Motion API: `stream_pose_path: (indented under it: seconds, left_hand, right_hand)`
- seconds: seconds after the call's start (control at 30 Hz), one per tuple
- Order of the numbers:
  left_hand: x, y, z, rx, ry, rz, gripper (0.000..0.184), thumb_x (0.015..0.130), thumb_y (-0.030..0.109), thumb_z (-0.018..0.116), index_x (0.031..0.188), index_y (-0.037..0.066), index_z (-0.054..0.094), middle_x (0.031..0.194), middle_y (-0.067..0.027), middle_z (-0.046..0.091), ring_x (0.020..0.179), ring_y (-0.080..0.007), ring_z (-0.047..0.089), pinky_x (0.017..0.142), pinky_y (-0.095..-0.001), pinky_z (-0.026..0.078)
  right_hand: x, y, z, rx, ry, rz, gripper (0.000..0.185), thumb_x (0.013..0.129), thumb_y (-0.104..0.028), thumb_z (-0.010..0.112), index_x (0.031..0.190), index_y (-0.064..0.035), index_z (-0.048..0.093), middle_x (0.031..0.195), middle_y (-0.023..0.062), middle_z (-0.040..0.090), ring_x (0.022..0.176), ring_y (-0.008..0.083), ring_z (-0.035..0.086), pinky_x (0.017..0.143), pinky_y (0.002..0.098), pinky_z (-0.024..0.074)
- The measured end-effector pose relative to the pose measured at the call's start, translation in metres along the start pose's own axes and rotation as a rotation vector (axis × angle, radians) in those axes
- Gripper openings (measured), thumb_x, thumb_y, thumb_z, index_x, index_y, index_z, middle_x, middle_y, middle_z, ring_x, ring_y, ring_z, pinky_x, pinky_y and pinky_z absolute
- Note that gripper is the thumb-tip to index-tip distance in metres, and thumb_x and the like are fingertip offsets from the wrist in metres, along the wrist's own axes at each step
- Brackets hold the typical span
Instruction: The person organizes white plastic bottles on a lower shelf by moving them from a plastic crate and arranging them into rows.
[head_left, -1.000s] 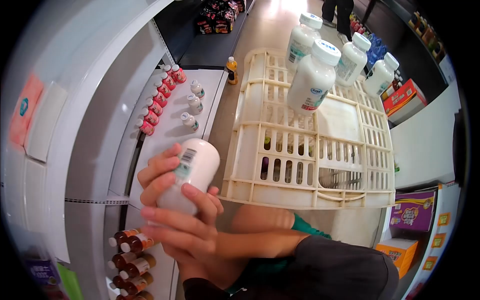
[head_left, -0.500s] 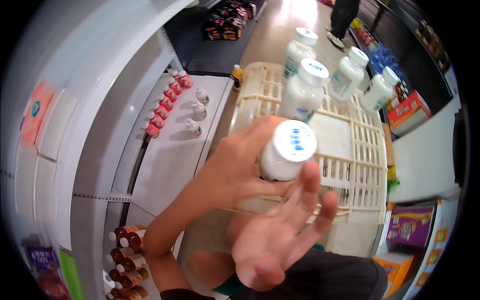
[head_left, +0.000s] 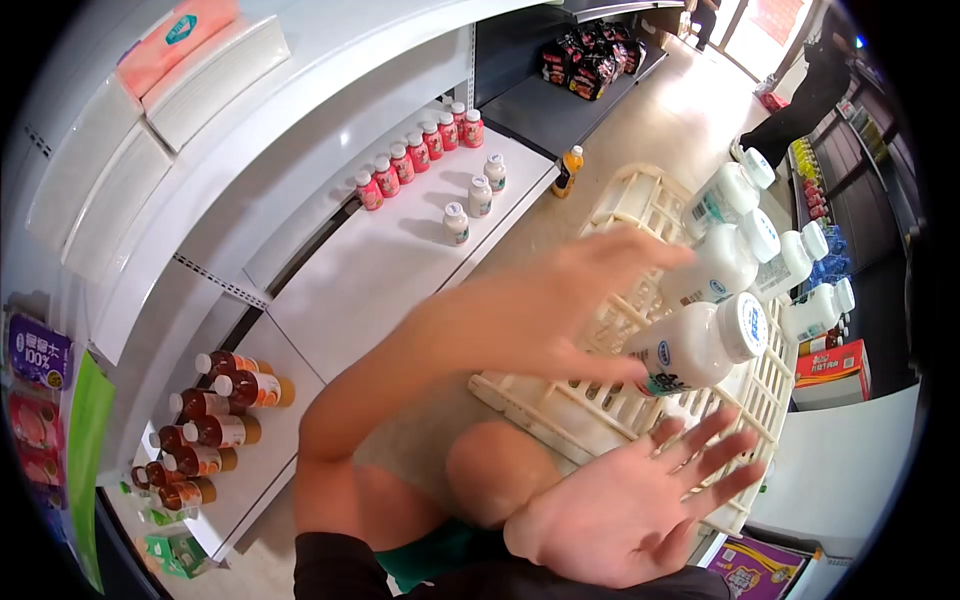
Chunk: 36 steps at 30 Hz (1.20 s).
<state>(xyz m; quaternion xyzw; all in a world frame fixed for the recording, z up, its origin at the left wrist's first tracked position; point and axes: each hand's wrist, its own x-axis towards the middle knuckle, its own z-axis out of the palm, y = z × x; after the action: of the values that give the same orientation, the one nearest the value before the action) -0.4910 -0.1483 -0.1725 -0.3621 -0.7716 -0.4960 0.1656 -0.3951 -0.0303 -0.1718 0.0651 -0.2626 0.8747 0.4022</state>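
A white milk bottle (head_left: 682,348) with a white cap stands on the cream plastic crate (head_left: 530,420), tilted in the view. My left hand (head_left: 560,300), slightly blurred, is just left of this bottle, thumb and fingers spread apart. The thumb tip overlaps the bottle's edge; I cannot tell whether it touches. Below the bottle, my right hand (head_left: 630,505) is turned palm up with its fingers spread and nothing in it. Several more white bottles (head_left: 712,268) stand behind on the crate.
On the left, a white shelf (head_left: 350,300) bears several pink bottles (head_left: 402,163), three small white bottles (head_left: 480,197) and several brown-red bottles (head_left: 220,430). An orange drink bottle (head_left: 568,172) stands on the floor. A person (head_left: 810,90) in dark clothes is farther back.
My left hand has opened from around the front bottle and shifted left of it. My right fingers have come away from it. The view has swung towards the shelf.
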Motion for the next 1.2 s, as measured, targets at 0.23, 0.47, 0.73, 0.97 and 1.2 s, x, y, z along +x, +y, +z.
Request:
stream_pose_path:
  seconds: [0.23, 0.47, 0.73, 0.97, 1.2]
  left_hand:
    - [-0.147, -0.138, -0.062, 0.207, 0.771, -0.657, 0.045, 0.09, 0.022, 0.066, 0.129, 0.004, 0.053, 0.127, -0.01, 0.057, 0.107, -0.0216, 0.06, 0.093, -0.0359, 0.049]
    - [-0.329, -0.22, -0.056, 0.149, 0.296, -1.513, 0.057, 0.089, 0.038, 0.065, 0.128, -0.003, 0.054, 0.122, -0.0214, 0.061, 0.117, -0.0333, 0.058, 0.1, -0.0397, 0.044]
    - [-0.325, -0.3, -0.021, 0.224, 0.549, -1.096, 0.053, 0.088, 0.03, 0.068, 0.127, -0.002, 0.052, 0.122, -0.0205, 0.06, 0.11, -0.0295, 0.06, 0.09, -0.0375, 0.05]
    - [-0.251, -0.371, -0.006, 0.484, 0.568, -0.941, 0.072, 0.082, 0.031, 0.074, 0.137, -0.002, 0.04, 0.134, -0.0256, 0.048, 0.123, -0.0385, 0.05, 0.1, -0.0443, 0.045]
    - [-0.209, -0.396, 0.002, 0.33, 0.484, -1.036, 0.09, 0.074, 0.035, 0.08, 0.141, -0.001, 0.032, 0.135, -0.0275, 0.049, 0.124, -0.0423, 0.05, 0.103, -0.0457, 0.043]
  right_hand:
    - [-0.102, 0.038, -0.017, 0.064, -0.57, 0.285, 0.049, 0.077, 0.001, 0.064, 0.123, -0.0001, 0.046, 0.114, 0.0146, 0.048, 0.086, 0.0271, 0.059, 0.075, 0.0353, 0.0498]
    - [-0.156, 0.125, -0.056, -0.408, -0.623, 1.131, 0.04, 0.083, -0.01, 0.063, 0.119, -0.0017, 0.049, 0.105, 0.0072, 0.051, 0.082, 0.0179, 0.054, 0.076, 0.0324, 0.047]
    - [-0.135, 0.147, -0.066, -0.146, 0.069, 1.996, 0.034, 0.088, -0.026, 0.056, 0.116, -0.0065, 0.05, 0.098, 0.0043, 0.051, 0.076, 0.0175, 0.05, 0.071, 0.0322, 0.0428]
    - [-0.123, 0.169, -0.067, -0.304, -0.136, 1.618, 0.027, 0.09, -0.019, 0.053, 0.113, -0.0059, 0.05, 0.095, 0.0043, 0.052, 0.071, 0.0158, 0.052, 0.067, 0.0305, 0.043]
    - [-0.127, 0.171, -0.061, -0.289, -0.268, 1.528, 0.024, 0.091, -0.014, 0.052, 0.113, -0.0054, 0.051, 0.093, 0.0058, 0.056, 0.07, 0.0154, 0.053, 0.067, 0.0295, 0.0438]
